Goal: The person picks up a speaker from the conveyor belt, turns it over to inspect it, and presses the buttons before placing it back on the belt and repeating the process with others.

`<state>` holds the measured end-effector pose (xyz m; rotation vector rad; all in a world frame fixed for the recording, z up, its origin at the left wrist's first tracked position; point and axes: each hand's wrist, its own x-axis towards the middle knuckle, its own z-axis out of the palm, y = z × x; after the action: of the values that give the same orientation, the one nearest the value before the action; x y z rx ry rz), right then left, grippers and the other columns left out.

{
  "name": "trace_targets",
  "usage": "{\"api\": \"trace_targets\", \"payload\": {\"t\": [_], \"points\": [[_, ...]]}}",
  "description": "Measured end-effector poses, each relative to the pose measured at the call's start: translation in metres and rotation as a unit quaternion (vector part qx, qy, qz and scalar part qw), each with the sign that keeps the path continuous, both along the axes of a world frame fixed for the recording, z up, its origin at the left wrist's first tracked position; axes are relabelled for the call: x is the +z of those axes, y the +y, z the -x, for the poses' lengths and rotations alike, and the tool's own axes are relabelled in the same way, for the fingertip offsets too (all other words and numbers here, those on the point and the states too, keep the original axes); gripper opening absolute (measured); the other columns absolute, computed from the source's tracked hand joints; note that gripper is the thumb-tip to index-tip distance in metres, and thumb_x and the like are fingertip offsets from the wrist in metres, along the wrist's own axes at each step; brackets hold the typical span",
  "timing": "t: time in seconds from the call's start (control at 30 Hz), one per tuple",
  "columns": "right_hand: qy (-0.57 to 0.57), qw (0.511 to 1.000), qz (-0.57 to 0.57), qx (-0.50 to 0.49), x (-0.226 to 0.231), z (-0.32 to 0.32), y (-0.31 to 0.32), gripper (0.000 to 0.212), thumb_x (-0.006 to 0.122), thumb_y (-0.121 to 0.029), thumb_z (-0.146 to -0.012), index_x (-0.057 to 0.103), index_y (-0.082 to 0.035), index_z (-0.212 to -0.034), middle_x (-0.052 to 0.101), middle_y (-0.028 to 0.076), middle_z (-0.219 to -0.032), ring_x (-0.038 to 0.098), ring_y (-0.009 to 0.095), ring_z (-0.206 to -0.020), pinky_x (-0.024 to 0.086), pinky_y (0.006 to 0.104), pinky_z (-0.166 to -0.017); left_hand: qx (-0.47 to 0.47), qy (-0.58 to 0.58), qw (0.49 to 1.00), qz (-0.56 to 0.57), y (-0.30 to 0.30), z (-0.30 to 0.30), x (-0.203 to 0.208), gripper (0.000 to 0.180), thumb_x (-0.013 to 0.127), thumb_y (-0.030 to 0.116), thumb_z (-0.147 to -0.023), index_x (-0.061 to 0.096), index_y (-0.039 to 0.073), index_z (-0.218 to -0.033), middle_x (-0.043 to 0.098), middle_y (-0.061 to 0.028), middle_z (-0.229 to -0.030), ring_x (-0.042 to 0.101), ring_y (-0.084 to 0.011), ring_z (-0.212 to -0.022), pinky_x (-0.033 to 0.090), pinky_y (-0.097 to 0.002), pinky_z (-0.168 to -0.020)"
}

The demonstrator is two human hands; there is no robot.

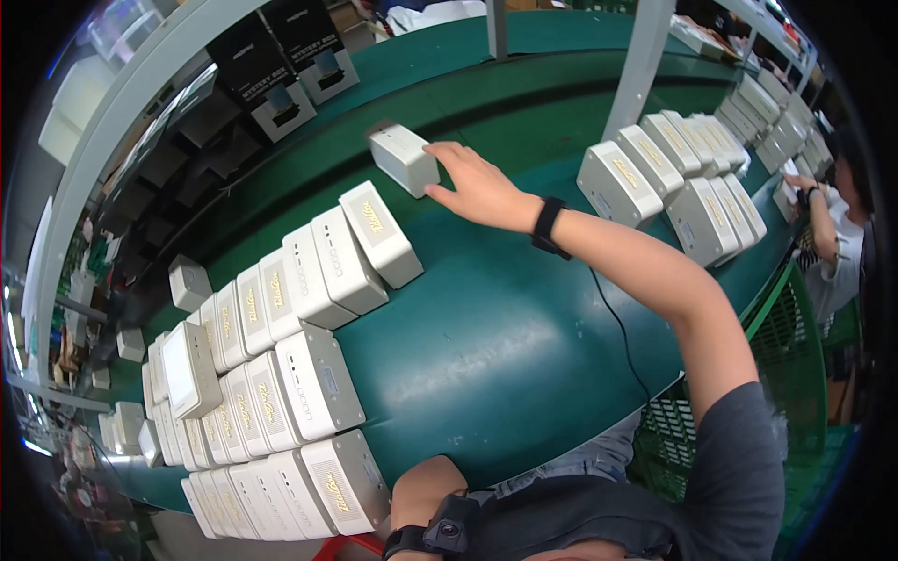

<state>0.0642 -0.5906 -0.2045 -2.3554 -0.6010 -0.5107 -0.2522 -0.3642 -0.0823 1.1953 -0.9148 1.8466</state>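
Towards twelve on the bench (pixel 458 374), the right hand (pixel 482 189) has thumb and fingers around one end of a white box (pixel 400 161); I can't tell how firmly they grip. The left fingers are hidden. A low swing towards seven could knock the end box (pixel 382 234).
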Motion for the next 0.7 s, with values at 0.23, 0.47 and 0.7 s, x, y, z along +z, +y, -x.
{"api": "trace_targets", "payload": {"t": [0.23,0.47,0.7], "points": [[0.046,0.988,0.082,-0.123,-0.021,-0.082,0.043,0.06,0.066,-0.03,-0.08,0.045,-0.008,-0.131,0.047,0.024,-0.125,0.052,0.041,-0.109,0.048,0.0463,-0.087,-0.128,-0.024,0.991,0.038,0.006,-0.011,-0.009,0.045,0.046,0.007,-0.095,0.04,-0.002,-0.139,0.039,-0.0155,-0.144,0.031,-0.0304,-0.136,0.02,-0.0461,-0.113],[0.041,0.989,0.04,-0.137,-0.041,-0.085,0.019,0.058,0.067,-0.034,-0.078,0.048,-0.021,-0.131,0.051,0.023,-0.118,0.062,0.041,-0.085,0.052,0.0448,-0.08,-0.194,-0.067,0.977,0.064,0.009,-0.012,-0.014,0.044,0.045,0.007,-0.096,0.039,-0.003,-0.139,0.037,-0.018,-0.144,0.031,-0.0315,-0.136,0.021,-0.0467,-0.113],[0.185,0.946,-0.247,-0.1,-0.034,-0.064,-0.017,0.049,0.067,-0.033,-0.082,0.047,-0.011,-0.122,0.054,0.02,-0.112,0.063,0.034,-0.091,0.056,0.045,-0.073,-0.238,-0.091,0.962,0.095,0.004,-0.014,-0.014,0.042,0.042,0.006,-0.097,0.038,-0.005,-0.138,0.035,-0.0199,-0.144,0.032,-0.0326,-0.135,0.023,-0.0462,-0.113]]}}
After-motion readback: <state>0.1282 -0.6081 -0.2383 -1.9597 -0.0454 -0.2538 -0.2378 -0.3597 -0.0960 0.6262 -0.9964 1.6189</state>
